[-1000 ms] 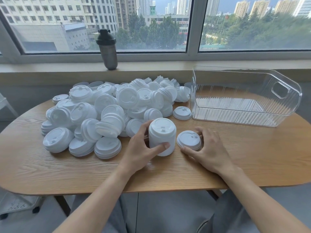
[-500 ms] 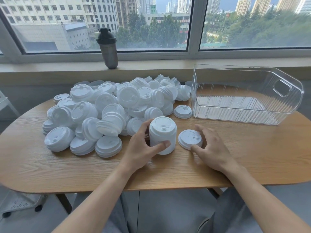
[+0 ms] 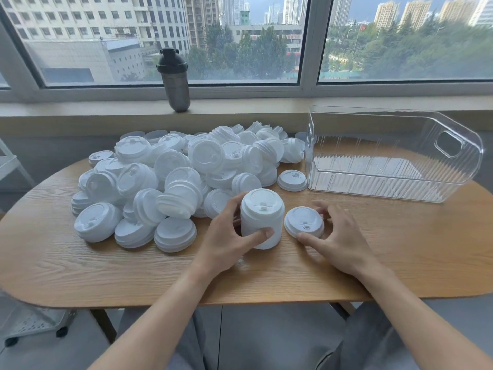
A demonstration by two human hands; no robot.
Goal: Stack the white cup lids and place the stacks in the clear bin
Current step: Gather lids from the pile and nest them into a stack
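Lids nested into 1 upright white stack (image 3: 261, 220) stand on the wooden table (image 3: 400, 252) near its front edge, and the left hand (image 3: 226, 247) grips that stack — thumb pressed across its lower front, fingers curled round its far-left side. At 3 o'clock from the stack, just beside it, a single lid (image 3: 304, 221) lies flat; the right hand (image 3: 338, 236) pinches it, thumb on its near rim and fingers curled over its far-right edge. Whether that lid is raised off the wood cannot be told.

From 9 to 12 o'clock of the stack spreads the loose pile of white lids (image 3: 186, 169), some flat, some tilted, a few already nested in short stacks. 1 separate lid (image 3: 292, 180) rests at about 1 o'clock, between the pile and the clear bin (image 3: 453, 166). The bin sits at 2 o'clock — ribbed walls, a handle cutout in its right end, no lids inside. Behind the pile, at 11 o'clock, a dark shaker bottle (image 3: 174, 81) stands on the windowsill (image 3: 80, 109).
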